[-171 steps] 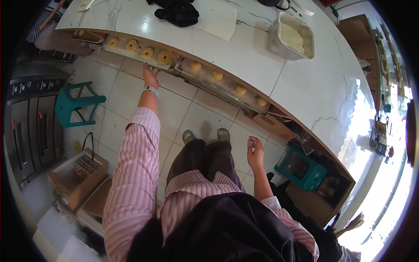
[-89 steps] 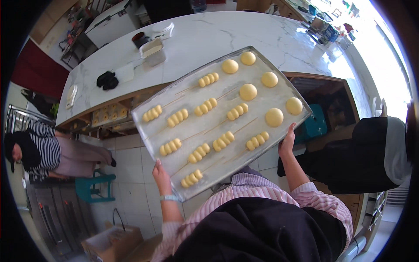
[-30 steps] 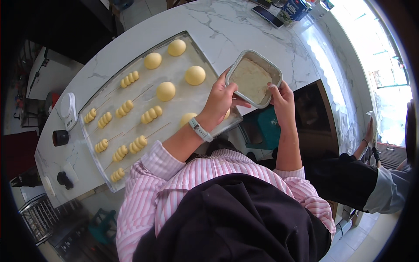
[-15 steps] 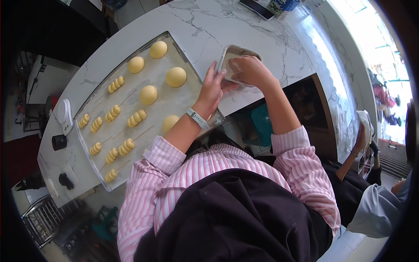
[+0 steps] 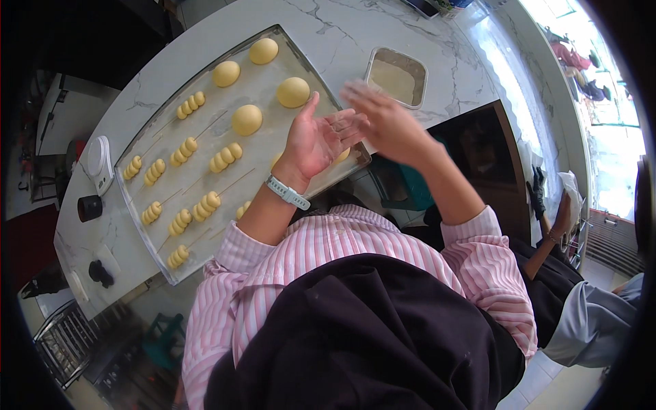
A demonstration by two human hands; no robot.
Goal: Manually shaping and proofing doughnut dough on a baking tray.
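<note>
Flour tin (image 5: pixel 424 80) just released, freeing left hand (image 5: pixel 314 145), fingers spread, and right hand (image 5: pixel 396 130) (too blurred to tell its state).

Glare from the window (image 5: pixel 611 102) bleaches the right side while the right grip (image 5: pixel 388 124) blurs

The left hand (image 5: pixel 316 145) turns its palm up above the edge of a tray (image 5: pixel 258 83) bearing round dough balls (image 5: pixel 247 119) and ridged dough pieces (image 5: pixel 225 157) on sticks. The right hand (image 5: pixel 400 133), blurred, fingers extended, is close beside it. Beyond, a metal pan (image 5: pixel 426 74) holds pale flour (image 5: pixel 395 80).
</note>
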